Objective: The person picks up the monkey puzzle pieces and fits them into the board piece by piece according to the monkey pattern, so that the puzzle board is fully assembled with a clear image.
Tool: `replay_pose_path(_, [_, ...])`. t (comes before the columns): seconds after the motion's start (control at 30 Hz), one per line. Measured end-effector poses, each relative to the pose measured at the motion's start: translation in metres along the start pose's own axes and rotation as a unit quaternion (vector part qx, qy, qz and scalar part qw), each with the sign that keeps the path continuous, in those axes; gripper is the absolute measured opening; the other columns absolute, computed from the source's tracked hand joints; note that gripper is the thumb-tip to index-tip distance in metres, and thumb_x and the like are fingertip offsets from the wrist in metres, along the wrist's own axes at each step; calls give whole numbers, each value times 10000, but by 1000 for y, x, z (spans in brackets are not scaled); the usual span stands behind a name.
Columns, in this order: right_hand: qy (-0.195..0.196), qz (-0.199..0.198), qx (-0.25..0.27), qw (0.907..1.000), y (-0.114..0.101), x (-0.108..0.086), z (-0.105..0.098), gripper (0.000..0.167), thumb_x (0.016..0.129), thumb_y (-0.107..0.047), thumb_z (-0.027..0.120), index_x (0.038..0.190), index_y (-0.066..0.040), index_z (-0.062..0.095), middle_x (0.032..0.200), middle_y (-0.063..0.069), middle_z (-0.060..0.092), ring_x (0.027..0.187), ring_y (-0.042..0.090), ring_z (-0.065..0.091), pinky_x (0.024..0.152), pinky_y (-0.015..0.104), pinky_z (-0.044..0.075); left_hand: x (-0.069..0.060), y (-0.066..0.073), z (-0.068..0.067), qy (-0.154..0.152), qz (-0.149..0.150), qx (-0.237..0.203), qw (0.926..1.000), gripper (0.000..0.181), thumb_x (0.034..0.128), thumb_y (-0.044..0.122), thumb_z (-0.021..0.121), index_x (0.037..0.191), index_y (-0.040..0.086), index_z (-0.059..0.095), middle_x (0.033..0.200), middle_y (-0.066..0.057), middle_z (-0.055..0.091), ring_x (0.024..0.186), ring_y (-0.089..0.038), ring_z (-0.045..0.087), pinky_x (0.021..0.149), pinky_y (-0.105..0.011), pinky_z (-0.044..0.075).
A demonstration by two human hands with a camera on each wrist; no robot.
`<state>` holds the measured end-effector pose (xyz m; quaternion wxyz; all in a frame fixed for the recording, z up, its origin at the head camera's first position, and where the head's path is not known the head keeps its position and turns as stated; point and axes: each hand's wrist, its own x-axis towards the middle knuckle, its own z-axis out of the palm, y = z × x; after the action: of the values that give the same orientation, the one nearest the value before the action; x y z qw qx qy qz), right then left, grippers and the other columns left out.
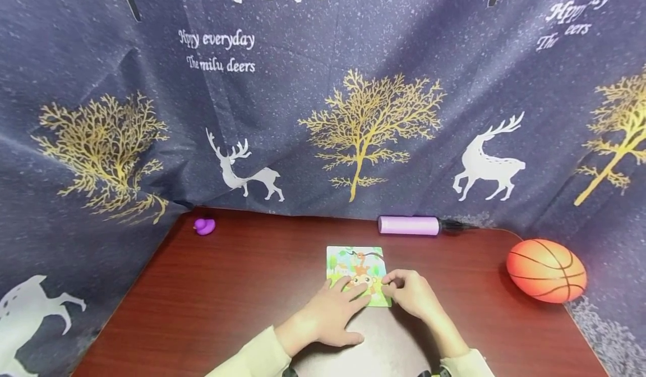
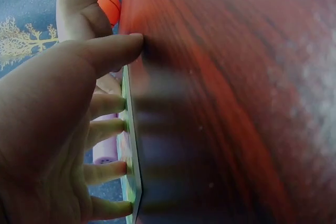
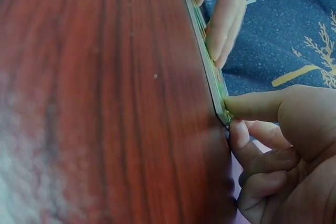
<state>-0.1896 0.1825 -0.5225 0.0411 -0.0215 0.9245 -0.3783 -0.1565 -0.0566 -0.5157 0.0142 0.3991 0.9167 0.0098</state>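
A thin square picture board (image 1: 360, 266) with a cartoon monkey on it lies flat on the table in the head view. My left hand (image 1: 332, 314) is spread over its near left part, fingertips touching its face and thumb out to the side. With thumb and index finger, my right hand (image 1: 415, 297) pinches the board's right edge. In the right wrist view the thumb (image 3: 257, 107) presses the board's face close to a corner, while the other fingers curl beside it. The left wrist view shows the board's grey edge (image 2: 137, 166) under the left fingertips.
On the brown table (image 1: 227, 287), a purple toy duck (image 1: 204, 226) sits at the far left. A lilac hand pump (image 1: 409, 225) lies along the back edge. An orange basketball (image 1: 547, 270) rests at the right edge. Dark patterned cloth (image 1: 303, 158) hangs behind.
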Motion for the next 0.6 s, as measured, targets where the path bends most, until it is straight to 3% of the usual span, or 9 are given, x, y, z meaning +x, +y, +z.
replay_pose_path(0.47, [3, -34, -48, 10000, -2, 0, -1, 73, 835, -158, 803, 868, -199, 753, 690, -72, 629, 628, 120, 574, 629, 321, 451, 2, -4, 1, -69, 54, -160, 9998, 785, 874, 661, 671, 1548, 294, 507, 1627, 82, 398, 1464, -310, 387, 1065, -627, 433])
replay_pose_path(0.6, [26, -201, -82, 9998, -1, 0, -1, 73, 837, -159, 799, 868, -203, 750, 680, -87, 621, 619, 105, 567, 634, 318, 449, 3, -3, 0, -110, 47, -141, 9998, 786, 873, 663, 673, 1549, 300, 505, 1631, 82, 393, 1471, -301, 380, 1071, -628, 428])
